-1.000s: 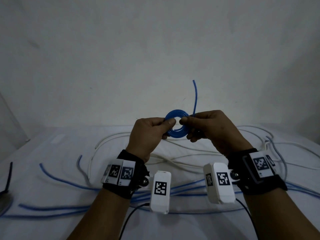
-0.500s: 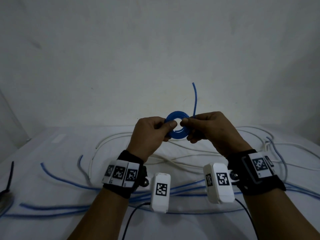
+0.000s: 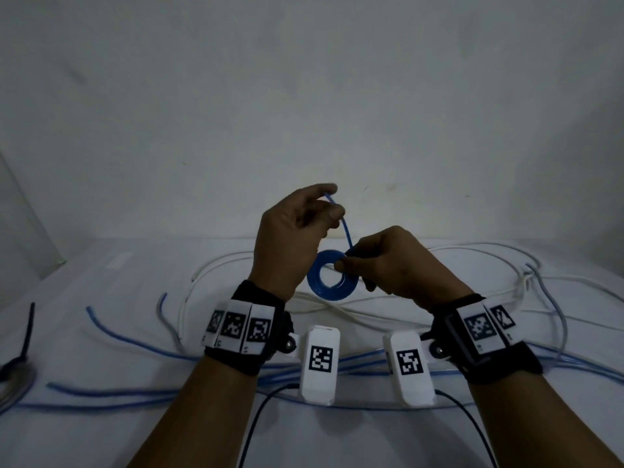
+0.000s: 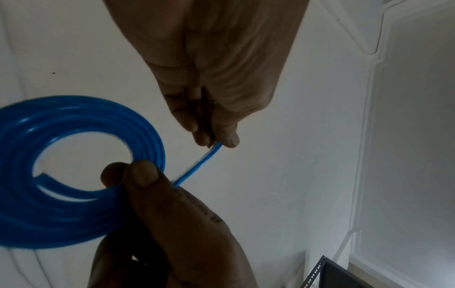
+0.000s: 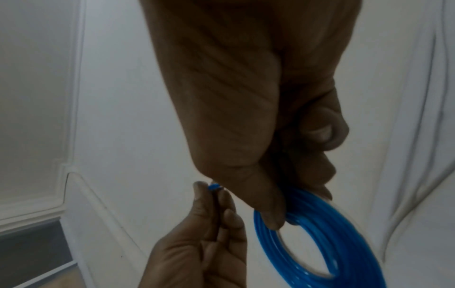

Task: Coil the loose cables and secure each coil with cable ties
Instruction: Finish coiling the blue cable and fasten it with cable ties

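A tightly wound blue cable coil (image 3: 319,290) hangs in the air over the white table (image 3: 101,434). My right hand (image 3: 341,263) pinches its upper right rim between thumb and fingers; the same coil (image 5: 320,230) shows in the right wrist view. The free end (image 3: 346,231) of the cable rises up and to the left from the coil. My left hand (image 3: 332,204), higher and to the left, pinches the tip of that end. In the left wrist view the short straight end (image 4: 197,165) runs between the two hands beside the coil (image 4: 24,224).
Several loose blue cables (image 3: 111,336) lie across the table below my wrists, with white cables (image 3: 236,258) behind them and more (image 3: 540,282) at the right. A dark strip (image 3: 28,329), maybe a cable tie, sits at the left edge. A bare wall stands behind.
My left hand let go of the coil, rose and took hold of the free end. The right hand lowered the coil, and the end now leans left instead of standing up.
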